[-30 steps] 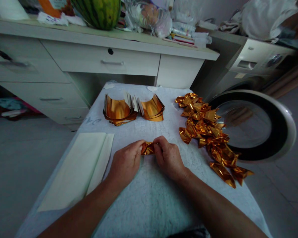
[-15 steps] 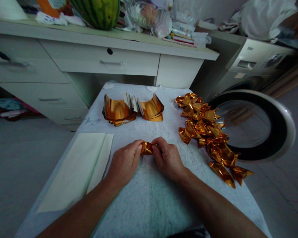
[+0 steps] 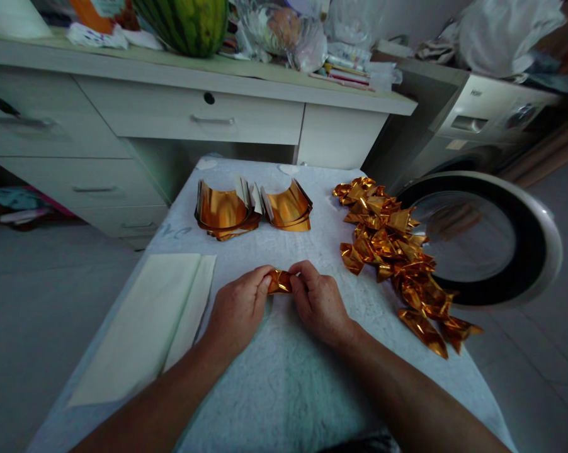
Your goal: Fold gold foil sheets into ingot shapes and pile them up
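Between my two hands is a small folded piece of gold foil paper [image 3: 280,282], held just above the cloth-covered table [image 3: 284,377]. My left hand [image 3: 240,308] pinches its left end between thumb and fingers. The right end is pinched by my right hand [image 3: 319,303]; fingertips hide both ends. Beyond my hands stand two curved stacks of gold foil sheets, a left stack [image 3: 223,207] and a right stack [image 3: 288,206]. To the right lies a heap of folded gold foil pieces [image 3: 392,251]. Left of my left hand is a folded pale paper [image 3: 142,321].
A white desk with drawers [image 3: 213,113] stands past the table's far edge, bearing a watermelon [image 3: 184,25] and plastic bags [image 3: 284,31]. On the right, a washing machine [image 3: 492,113] has its round door [image 3: 482,239] swung open beside the table.
Both hands keep their pinch on the gold foil piece in the same place. The foil's creases and shine differ slightly; nothing else has visibly moved.
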Demonstrator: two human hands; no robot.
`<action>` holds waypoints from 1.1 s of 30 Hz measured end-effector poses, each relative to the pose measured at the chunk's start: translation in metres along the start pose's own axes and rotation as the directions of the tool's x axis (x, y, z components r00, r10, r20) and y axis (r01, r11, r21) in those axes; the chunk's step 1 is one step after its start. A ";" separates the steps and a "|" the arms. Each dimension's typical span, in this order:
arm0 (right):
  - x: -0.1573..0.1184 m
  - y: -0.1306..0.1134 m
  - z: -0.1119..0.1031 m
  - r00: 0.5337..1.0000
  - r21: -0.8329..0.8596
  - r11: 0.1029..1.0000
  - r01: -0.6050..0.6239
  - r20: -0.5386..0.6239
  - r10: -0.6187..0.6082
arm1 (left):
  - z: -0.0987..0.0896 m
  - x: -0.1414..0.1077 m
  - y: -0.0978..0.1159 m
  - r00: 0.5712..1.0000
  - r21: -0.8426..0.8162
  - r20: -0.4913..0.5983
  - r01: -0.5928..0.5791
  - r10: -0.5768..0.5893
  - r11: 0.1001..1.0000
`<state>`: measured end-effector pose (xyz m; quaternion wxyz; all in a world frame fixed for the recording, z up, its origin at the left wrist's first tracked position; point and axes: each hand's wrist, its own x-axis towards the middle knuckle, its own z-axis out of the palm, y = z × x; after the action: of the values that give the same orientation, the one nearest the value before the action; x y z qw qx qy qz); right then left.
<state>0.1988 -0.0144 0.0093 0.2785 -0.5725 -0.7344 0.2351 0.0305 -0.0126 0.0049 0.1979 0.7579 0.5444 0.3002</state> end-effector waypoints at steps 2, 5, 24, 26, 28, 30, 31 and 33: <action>-0.001 -0.001 0.000 1.000 0.001 1.000 0.006 0.012 -0.006 | 0.001 0.000 -0.001 1.000 0.001 -0.010 0.002 -0.002 1.000; -0.001 -0.002 0.001 1.000 -0.002 1.000 0.015 0.016 -0.015 | 0.001 0.000 -0.003 1.000 -0.001 -0.003 -0.005 0.005 1.000; -0.001 0.001 0.003 0.996 0.014 0.995 0.094 0.005 -0.094 | 0.003 -0.002 -0.004 1.000 0.022 -0.004 -0.008 0.008 1.000; -0.001 0.002 0.005 0.995 0.021 0.995 0.103 0.001 -0.103 | 0.003 -0.002 -0.005 1.000 0.043 -0.014 -0.009 0.010 0.999; -0.001 0.003 0.006 0.994 0.023 0.994 0.106 -0.009 -0.105 | 0.002 -0.001 -0.005 1.000 0.051 -0.018 -0.013 0.014 0.999; 0.000 0.004 0.006 0.994 0.026 0.994 0.108 -0.028 -0.107 | 0.002 -0.001 -0.004 1.000 0.037 -0.004 -0.026 0.026 0.999; 0.000 0.005 0.005 0.994 0.030 0.994 0.108 -0.038 -0.107 | 0.001 -0.001 -0.003 0.999 0.025 0.004 -0.034 0.034 0.999; 0.000 0.005 0.004 0.993 0.043 0.993 0.106 -0.054 -0.104 | 0.001 0.000 -0.001 0.999 0.004 0.019 -0.044 0.043 0.999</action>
<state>0.1997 -0.0138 0.0024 0.3225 -0.5325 -0.7504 0.2222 0.0299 -0.0125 0.0034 0.1946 0.7728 0.5266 0.2961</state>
